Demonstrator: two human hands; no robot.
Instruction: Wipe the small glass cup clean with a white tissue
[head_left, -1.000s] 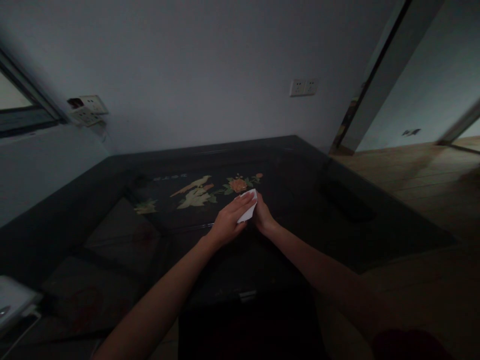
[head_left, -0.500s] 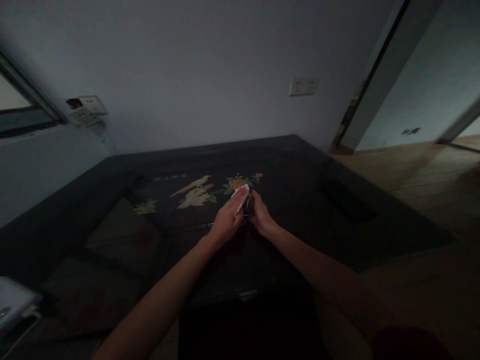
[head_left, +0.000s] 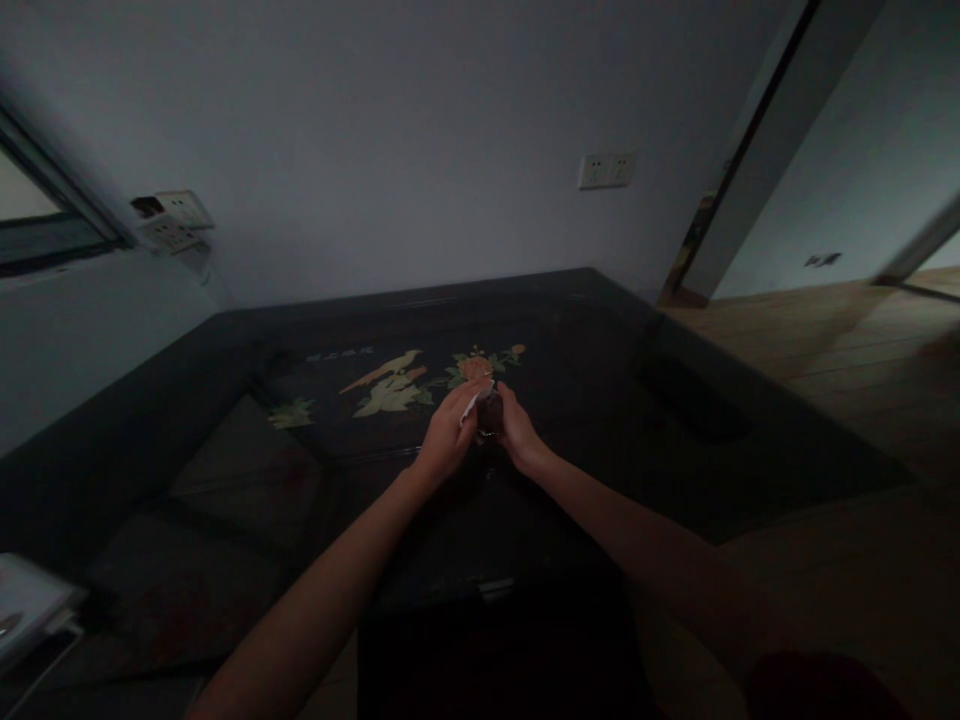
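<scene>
My left hand (head_left: 445, 432) is closed on a crumpled white tissue (head_left: 469, 406), pressing it to the left side of a small dark brownish object with a shiny rim (head_left: 491, 412). From the right, my right hand (head_left: 519, 428) wraps its fingers round the same object. Dim light and the fingers hide its exact kind. Both hands are over the middle of a glossy black table (head_left: 570, 340), just in front of an inlaid picture of a bird and flowers (head_left: 394, 392).
A dark flat oblong thing (head_left: 694, 400) lies on the table's right side. At the lower left is a white device (head_left: 30, 600) with a cable. Wall sockets (head_left: 606, 171) sit above the far edge. Wooden floor (head_left: 810, 340) shows at the right.
My left hand has slid slightly down and left with the tissue, and less of the tissue shows. More of the dark object's face is visible; my right hand stays nearly in place.
</scene>
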